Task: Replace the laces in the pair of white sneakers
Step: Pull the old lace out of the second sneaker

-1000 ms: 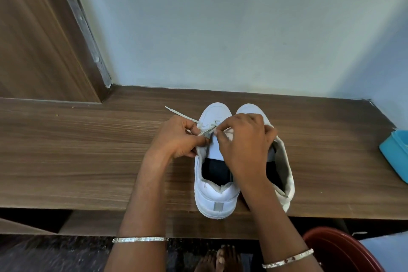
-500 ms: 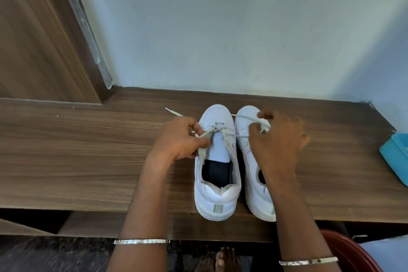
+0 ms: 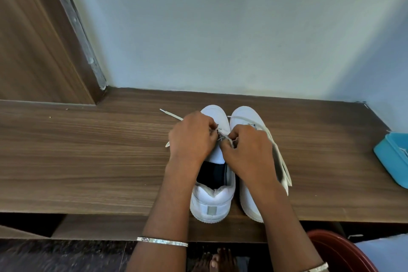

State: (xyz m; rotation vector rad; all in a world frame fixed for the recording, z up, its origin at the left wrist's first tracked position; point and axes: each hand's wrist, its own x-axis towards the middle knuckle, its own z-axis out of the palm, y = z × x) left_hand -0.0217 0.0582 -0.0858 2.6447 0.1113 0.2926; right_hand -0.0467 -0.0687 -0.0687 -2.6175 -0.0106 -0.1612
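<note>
Wooden counter (image 3: 88,161) against pale wall. Two white sneakers at centre, toes toward 12 o'clock: first sneaker (image 3: 212,203), second sneaker (image 3: 249,117) just beside, at its 3 o'clock. Two hands close together over first sneaker: left hand (image 3: 191,139) and right hand (image 3: 249,152) each pinched one lace (image 3: 171,115); lace end lay toward 10 o'clock. One blue tub (image 3: 390,161) at 3 o'clock.

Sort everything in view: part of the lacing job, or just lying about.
Job: left sneaker, right sneaker, lace, left hand and right hand, both pinching the lace.
Lying about: blue box, red tub.
</note>
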